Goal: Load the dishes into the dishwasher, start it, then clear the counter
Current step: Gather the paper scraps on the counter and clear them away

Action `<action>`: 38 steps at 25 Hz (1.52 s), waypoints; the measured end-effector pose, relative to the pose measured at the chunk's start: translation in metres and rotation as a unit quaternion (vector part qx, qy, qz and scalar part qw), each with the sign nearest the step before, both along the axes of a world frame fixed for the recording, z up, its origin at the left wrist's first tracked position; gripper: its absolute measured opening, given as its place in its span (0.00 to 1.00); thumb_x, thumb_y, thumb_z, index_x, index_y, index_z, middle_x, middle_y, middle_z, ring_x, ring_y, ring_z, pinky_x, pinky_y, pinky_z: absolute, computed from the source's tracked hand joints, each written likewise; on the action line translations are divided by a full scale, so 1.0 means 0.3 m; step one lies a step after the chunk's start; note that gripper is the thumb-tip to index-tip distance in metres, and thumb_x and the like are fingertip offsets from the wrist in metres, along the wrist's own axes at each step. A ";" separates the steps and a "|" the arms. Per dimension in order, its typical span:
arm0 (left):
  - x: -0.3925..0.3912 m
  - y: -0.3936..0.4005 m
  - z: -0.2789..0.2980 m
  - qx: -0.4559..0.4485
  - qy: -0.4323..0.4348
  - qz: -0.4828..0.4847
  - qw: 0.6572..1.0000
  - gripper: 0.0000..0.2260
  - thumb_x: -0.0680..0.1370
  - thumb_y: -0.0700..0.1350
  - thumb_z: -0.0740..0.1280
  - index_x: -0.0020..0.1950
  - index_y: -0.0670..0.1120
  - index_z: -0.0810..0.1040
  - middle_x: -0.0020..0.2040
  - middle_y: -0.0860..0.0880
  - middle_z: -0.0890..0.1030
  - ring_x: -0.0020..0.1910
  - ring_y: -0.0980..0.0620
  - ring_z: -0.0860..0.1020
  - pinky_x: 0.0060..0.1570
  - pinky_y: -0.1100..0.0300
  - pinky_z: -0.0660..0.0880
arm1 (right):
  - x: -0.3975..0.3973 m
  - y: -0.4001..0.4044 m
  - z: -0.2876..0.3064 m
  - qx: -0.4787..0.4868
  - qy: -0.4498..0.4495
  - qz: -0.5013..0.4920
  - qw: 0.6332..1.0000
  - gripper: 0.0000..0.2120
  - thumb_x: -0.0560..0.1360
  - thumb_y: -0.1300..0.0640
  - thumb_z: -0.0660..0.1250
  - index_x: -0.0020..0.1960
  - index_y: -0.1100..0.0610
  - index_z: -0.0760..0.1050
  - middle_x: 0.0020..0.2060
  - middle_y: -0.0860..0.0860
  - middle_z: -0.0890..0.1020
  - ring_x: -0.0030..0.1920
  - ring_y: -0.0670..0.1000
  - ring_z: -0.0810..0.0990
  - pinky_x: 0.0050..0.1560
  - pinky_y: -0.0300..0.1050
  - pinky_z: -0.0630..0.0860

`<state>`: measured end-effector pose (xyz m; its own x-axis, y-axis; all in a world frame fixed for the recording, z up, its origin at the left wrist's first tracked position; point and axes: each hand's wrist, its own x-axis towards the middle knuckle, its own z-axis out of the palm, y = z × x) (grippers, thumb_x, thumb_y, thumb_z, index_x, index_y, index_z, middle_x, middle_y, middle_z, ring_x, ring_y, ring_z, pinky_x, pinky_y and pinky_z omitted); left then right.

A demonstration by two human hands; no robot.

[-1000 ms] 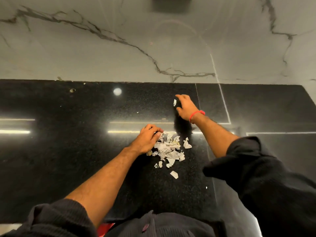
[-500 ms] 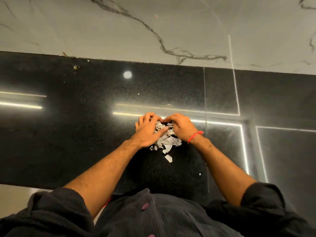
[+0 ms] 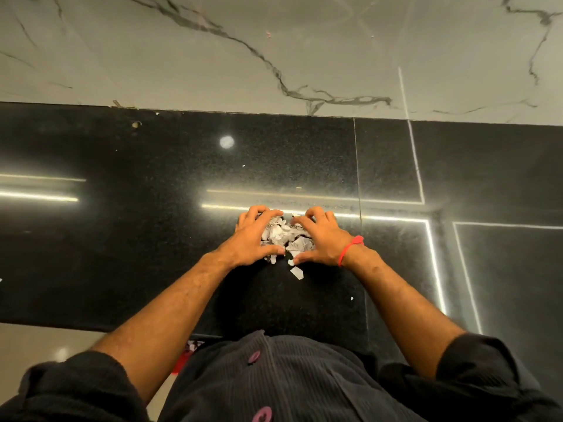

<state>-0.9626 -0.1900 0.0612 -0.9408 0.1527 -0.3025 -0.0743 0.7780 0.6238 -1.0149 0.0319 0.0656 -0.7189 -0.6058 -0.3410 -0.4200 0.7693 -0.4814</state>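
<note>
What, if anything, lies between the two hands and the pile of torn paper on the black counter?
Nothing visible does. The left hand and right hand cup the pile of torn paper from either side, fingers curled round it. One loose scrap lies outside the cupped hands, nearer the person, on the black counter.

The light is dim and warm. Thin bright strips and one round spot glare off the glossy black bench [image 3: 122,239] in front of me. My body throws a soft shadow over its near edge. Straight lines bow toward the corners, and fine detail looks slightly soft.
</note>
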 end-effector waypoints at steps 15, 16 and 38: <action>0.069 -0.016 0.132 0.081 0.144 0.246 0.955 0.14 0.74 0.35 0.73 0.56 0.48 0.84 0.56 0.50 0.81 0.54 0.55 0.78 0.58 0.62 0.73 | 0.005 -0.121 0.114 -0.267 0.132 -0.122 0.947 0.10 0.69 0.68 0.72 0.49 0.58 0.83 0.45 0.52 0.79 0.45 0.47 0.76 0.49 0.21 0.63; 0.080 -0.018 0.148 0.085 0.142 0.255 0.953 0.13 0.73 0.37 0.74 0.56 0.49 0.83 0.56 0.50 0.82 0.53 0.55 0.79 0.56 0.62 0.74 | 0.009 -0.136 0.125 -0.280 0.114 -0.132 0.944 0.09 0.70 0.66 0.73 0.49 0.57 0.83 0.44 0.50 0.79 0.44 0.47 0.77 0.50 0.25 0.66; 0.881 -0.720 0.195 0.188 0.076 0.466 0.861 0.14 0.73 0.38 0.74 0.56 0.51 0.83 0.45 0.52 0.86 0.46 0.50 0.84 0.51 0.47 0.82 | 0.743 -1.049 0.194 -0.402 -0.236 -0.134 0.874 0.08 0.74 0.65 0.72 0.46 0.52 0.80 0.39 0.50 0.84 0.40 0.47 0.82 0.43 0.42 0.78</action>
<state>-0.6984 -0.4059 0.1197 -0.7324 -0.6300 -0.2582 -0.4523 0.1666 0.8762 -0.7920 -0.2827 0.1236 -0.7662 -0.6171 -0.1791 0.1151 0.1424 -0.9831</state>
